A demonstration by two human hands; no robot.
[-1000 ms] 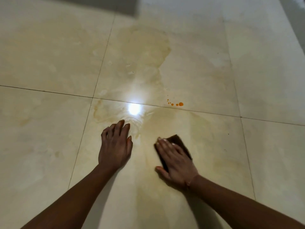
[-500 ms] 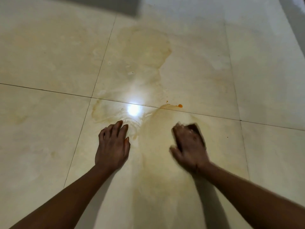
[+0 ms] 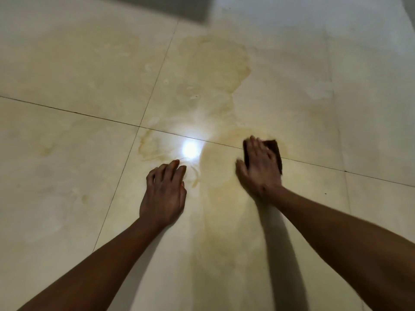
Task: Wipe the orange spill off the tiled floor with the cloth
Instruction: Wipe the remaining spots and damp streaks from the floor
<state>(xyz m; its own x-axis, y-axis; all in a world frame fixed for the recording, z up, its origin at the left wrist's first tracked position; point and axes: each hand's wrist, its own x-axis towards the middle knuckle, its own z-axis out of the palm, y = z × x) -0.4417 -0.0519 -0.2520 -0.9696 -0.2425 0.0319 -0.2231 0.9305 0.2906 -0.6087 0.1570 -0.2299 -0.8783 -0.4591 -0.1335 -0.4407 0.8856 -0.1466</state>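
Note:
My right hand point(image 3: 258, 167) lies flat on a dark brown cloth point(image 3: 275, 151) and presses it onto the cream tiled floor point(image 3: 67, 164), right on a grout line. Only the cloth's far and right edges show past my fingers. A pale orange smear point(image 3: 224, 182) arcs from below my right hand up around the cloth. A wider faint yellowish stain point(image 3: 213, 70) spreads over the tile beyond. No bright orange drops are visible. My left hand point(image 3: 165, 191) rests palm down on the floor, fingers slightly apart, holding nothing.
A bright lamp reflection point(image 3: 190, 149) glares on the tile between my hands. Thin yellowish drying rings point(image 3: 146, 147) mark the tile left of the glare. A dark shadowed band point(image 3: 179, 7) crosses the top edge. Grout lines point(image 3: 67, 112) split the floor into large tiles.
My right hand has pushed the cloth forward and to the right, over the spot where the orange drops lay; they no longer show. My left hand has stayed in place.

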